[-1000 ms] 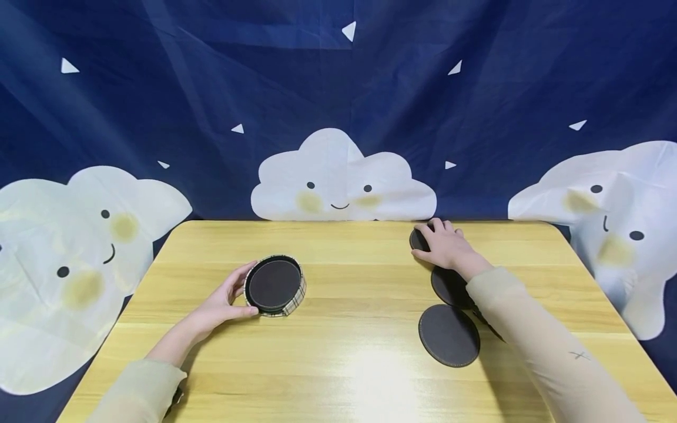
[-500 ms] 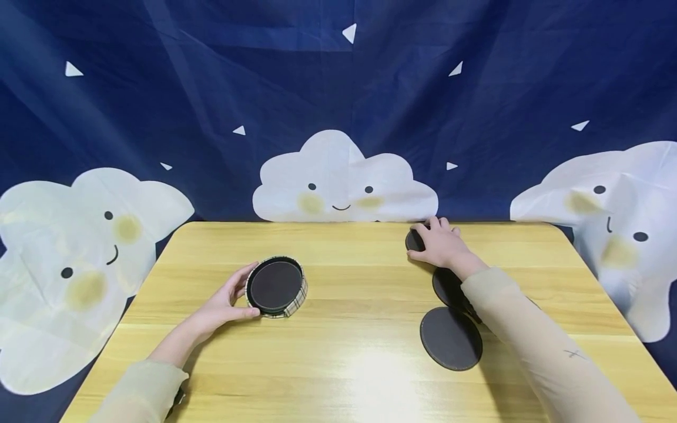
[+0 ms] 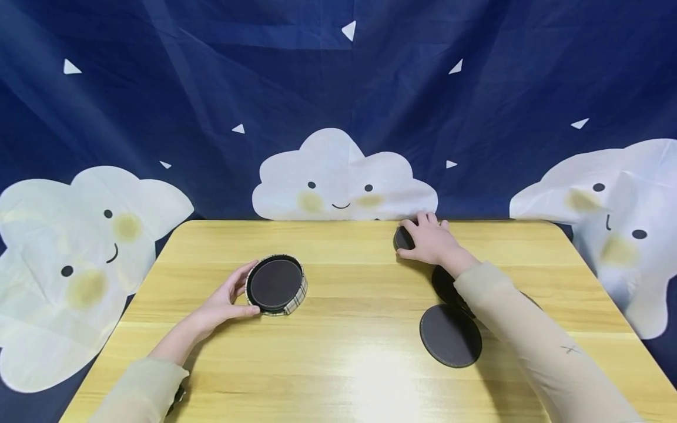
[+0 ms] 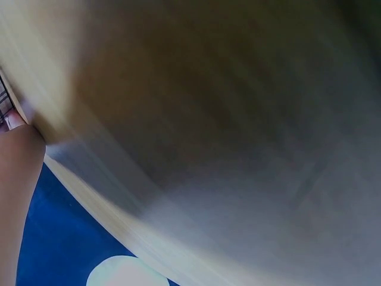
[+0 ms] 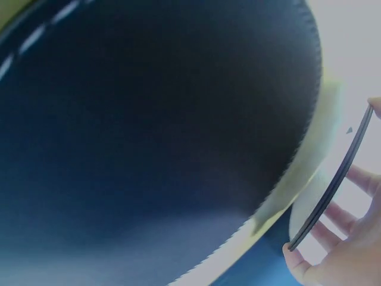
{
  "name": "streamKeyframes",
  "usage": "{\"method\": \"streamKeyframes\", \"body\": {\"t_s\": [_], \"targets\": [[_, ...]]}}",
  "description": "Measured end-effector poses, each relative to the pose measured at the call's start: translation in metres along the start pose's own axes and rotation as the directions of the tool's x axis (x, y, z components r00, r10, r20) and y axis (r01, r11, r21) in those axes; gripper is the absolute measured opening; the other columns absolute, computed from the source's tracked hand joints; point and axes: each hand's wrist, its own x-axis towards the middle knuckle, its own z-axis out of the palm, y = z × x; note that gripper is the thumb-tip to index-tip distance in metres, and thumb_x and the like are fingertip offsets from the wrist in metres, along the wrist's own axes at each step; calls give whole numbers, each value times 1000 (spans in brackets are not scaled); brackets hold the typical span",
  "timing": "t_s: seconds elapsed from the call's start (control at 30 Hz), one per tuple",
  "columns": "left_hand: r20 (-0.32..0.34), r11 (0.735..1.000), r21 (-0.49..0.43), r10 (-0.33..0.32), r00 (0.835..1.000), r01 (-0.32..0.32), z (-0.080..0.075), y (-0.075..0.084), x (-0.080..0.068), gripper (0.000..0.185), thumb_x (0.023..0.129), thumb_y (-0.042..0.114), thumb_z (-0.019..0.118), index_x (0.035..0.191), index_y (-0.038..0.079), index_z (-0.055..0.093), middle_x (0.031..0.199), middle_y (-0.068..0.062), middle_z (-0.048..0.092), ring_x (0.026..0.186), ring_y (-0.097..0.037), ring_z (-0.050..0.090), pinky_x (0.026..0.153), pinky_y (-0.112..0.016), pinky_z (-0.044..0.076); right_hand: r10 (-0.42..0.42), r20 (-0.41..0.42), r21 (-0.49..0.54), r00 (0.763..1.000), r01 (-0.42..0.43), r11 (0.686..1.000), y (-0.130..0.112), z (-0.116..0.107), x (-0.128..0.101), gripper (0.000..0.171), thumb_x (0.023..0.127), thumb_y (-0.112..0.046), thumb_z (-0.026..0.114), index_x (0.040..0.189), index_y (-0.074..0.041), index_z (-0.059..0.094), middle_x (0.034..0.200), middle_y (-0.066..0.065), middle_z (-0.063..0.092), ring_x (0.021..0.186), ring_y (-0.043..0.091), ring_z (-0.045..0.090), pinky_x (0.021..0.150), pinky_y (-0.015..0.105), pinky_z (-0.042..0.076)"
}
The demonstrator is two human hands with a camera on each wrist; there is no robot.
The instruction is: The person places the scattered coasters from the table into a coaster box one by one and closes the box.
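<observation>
My left hand (image 3: pixel 224 302) grips the near-left side of a round plaid coaster holder (image 3: pixel 295 299), thumb at the front and fingers behind. A dark round coaster (image 3: pixel 275 284) lies inside it. Farther back on the right, my right hand (image 3: pixel 433 242) holds another dark round coaster (image 3: pixel 404 239) by its rim, close over the table's far edge. In the right wrist view this held coaster (image 5: pixel 330 190) shows edge-on as thin dark layers, with fingertips at both ends. The left wrist view shows only a little of the hand (image 4: pixel 15 119) and the plaid side.
On the wooden table (image 3: pixel 338 341), a stitched dark coaster (image 3: pixel 451 336) lies at the right, overlapped by another coaster (image 3: pixel 446 288) partly under the right forearm. A further dark edge peeks out beyond the sleeve (image 3: pixel 550 346). A blue cloud-print curtain (image 3: pixel 338 76) hangs behind the table.
My right hand has moved a little to the left with its coaster, uncovering slightly more of the table's right side. The left hand and the holder stay in place.
</observation>
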Motion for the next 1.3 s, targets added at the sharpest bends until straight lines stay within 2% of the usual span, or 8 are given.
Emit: {"method": "streamKeyframes", "body": {"t_s": [0.37,0.53,0.77,1.3], "targets": [[-1,1000,9,-5,1000,5,0,4,-1,104,87,7,86,170,11,22,162,-25,37,129,6,50,108,-13,32,-79,-24,-42,997,78,996,-30,-7,5,76,91,-54,74,154,-19,53,147,23,46,136,45,40,103,67,38],[-2,1000,15,-16,1000,16,0,5,-1,104,88,8,86,170,13,22,164,-25,37,130,6,49,109,-14,31,-134,-48,-46,990,132,990,-45,-11,6,76,90,-53,76,154,-18,54,147,24,48,136,45,42,100,66,40],[2,1000,-4,-23,1000,23,1,5,-2,105,88,7,86,170,12,21,163,-26,37,128,10,48,105,-6,31,-218,-95,-34,971,216,976,-65,-12,8,76,87,-50,79,151,-16,56,150,24,49,136,45,44,99,65,42],[1,1000,1,-11,1000,11,0,3,-1,105,88,7,86,170,11,21,162,-26,37,128,11,48,106,-8,31,-336,-115,-76,935,329,941,-112,-16,9,74,86,-53,78,149,-20,57,153,23,49,139,41,45,98,59,42]]}}
